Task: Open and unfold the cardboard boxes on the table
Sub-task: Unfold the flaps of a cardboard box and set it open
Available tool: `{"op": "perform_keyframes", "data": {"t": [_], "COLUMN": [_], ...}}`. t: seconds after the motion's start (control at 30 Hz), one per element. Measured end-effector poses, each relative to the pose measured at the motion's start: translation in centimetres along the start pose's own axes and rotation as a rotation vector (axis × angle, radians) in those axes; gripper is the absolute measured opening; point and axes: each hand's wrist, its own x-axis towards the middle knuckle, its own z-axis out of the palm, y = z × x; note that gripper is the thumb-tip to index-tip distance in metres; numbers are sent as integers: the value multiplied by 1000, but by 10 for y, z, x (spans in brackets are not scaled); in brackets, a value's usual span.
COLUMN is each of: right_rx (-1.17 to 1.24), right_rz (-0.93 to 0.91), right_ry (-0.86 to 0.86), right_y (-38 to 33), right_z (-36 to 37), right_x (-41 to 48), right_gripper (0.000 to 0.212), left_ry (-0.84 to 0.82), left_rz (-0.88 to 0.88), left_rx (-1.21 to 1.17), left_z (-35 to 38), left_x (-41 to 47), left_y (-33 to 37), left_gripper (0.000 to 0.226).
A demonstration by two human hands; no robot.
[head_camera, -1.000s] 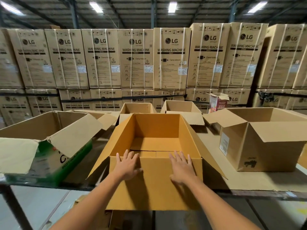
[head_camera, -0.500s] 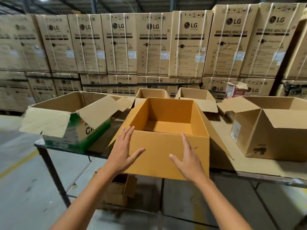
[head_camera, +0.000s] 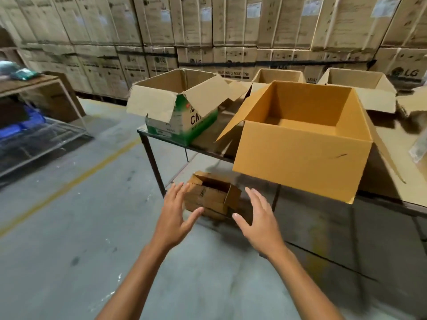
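Since half a second ago, both hands have left the front wall of the orange box (head_camera: pixel 300 158) and dropped below it. In the head view the left hand (head_camera: pixel 173 218) and right hand (head_camera: pixel 261 224) hang apart, palms facing each other, fingers spread, holding nothing. The orange box sits above and right of the right hand, flaps open, overhanging the tabletop (head_camera: pixel 208 143) edge. Just beyond and between the hands, a small brown box (head_camera: pixel 212 197) lies on the floor. A green-printed box (head_camera: pixel 182 121) stands open on the tabletop, well above the left hand.

Bare floor (head_camera: pixel 69 227) lies left of the table leg (head_camera: pixel 153 167). The way from the left hand (head_camera: pixel 175 218) and right hand (head_camera: pixel 261 224) to the small box (head_camera: pixel 212 197) under the table (head_camera: pixel 208 153) is free; the orange box (head_camera: pixel 300 162) juts over its edge, above right
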Motion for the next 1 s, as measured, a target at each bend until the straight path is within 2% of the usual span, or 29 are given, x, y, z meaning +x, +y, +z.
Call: {"op": "perform_keyframes", "data": {"t": [0.33, 0.6, 0.83, 1.0], "right_rx": [-1, 84, 170, 177], "right_rz": [-47, -71, -131, -168], "right_ry": [-215, -257, -323, -306], "right_y": [-62, -157, -225, -255], "right_z": [138, 274, 361, 413], "right_x": [33, 121, 183, 260], "right_gripper": [74, 73, 71, 70], "left_ry": [88, 128, 210, 272], "left_rz": [-241, -340, -385, -376], "left_rx": [61, 72, 85, 95], "left_z": [-56, -124, -190, -216], "left_x": [-48, -38, 8, 76], "left_y": [-133, -270, -366, -437], "left_gripper": [80, 72, 67, 66]}}
